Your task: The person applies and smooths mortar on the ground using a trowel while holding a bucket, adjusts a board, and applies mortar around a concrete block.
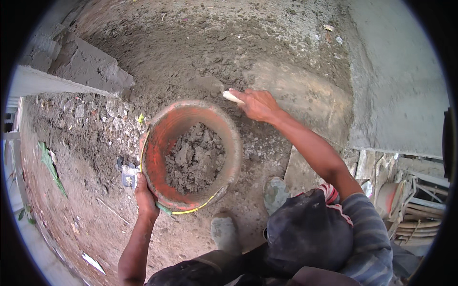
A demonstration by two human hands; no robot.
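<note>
My left hand (145,198) is closed on the near left rim of an orange-red bucket (155,159), its thumb lying along the outside. Grey, lumpy mortar (195,157) fills the lower part of the bucket, and the mouth tilts toward me. A yellow wire handle (191,210) with a green grip hangs down around the near rim. Beyond the bucket's far right side, my right hand (260,104) grips the pale handle of a trowel (233,97). The mud-coated blade points left, low over a spread of grey mortar (176,71), and is hard to tell from it.
A flat board (305,95) lies right of the mortar, beside a grey plastered wall (400,76). A concrete block (90,66) juts in at upper left. My muddy boots (224,233) stand near the bucket. Sticks and scrap (420,214) are piled at lower right.
</note>
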